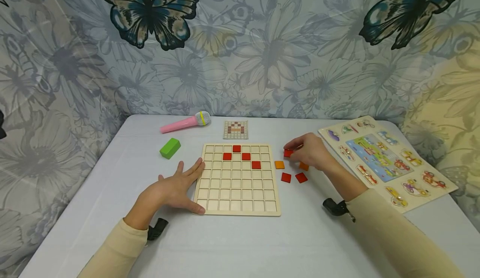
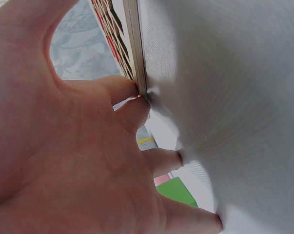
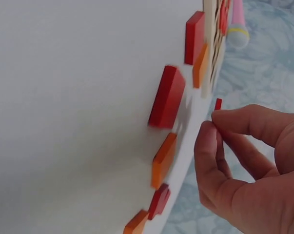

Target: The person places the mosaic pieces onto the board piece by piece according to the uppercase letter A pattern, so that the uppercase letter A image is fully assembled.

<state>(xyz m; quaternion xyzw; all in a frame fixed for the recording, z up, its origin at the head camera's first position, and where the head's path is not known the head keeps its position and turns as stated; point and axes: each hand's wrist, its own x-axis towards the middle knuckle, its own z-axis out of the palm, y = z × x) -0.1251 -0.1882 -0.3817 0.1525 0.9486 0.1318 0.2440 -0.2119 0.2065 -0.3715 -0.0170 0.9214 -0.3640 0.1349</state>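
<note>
A wooden grid board (image 1: 235, 205) lies mid-table, with several red tiles (image 1: 246, 156) set in its upper squares. My left hand (image 1: 174, 188) is spread along the board's left side, its thumb at the lower corner and fingertips at the left edge. In the left wrist view, fingers press on the tablecloth and against the board's rim (image 2: 134, 44). Right of the board, my right hand (image 1: 309, 151) pinches a small red tile (image 3: 218, 104) between thumb and fingertips. Below that hand lie loose tiles, among them an orange tile (image 1: 279, 165) and a red tile (image 1: 286, 178).
A small pattern card (image 1: 236, 130) lies behind the board. A pink toy microphone (image 1: 180, 124) and a green block (image 1: 170, 148) are at the back left. On the right, a picture puzzle board (image 1: 378, 186) lies angled, partly under my right forearm.
</note>
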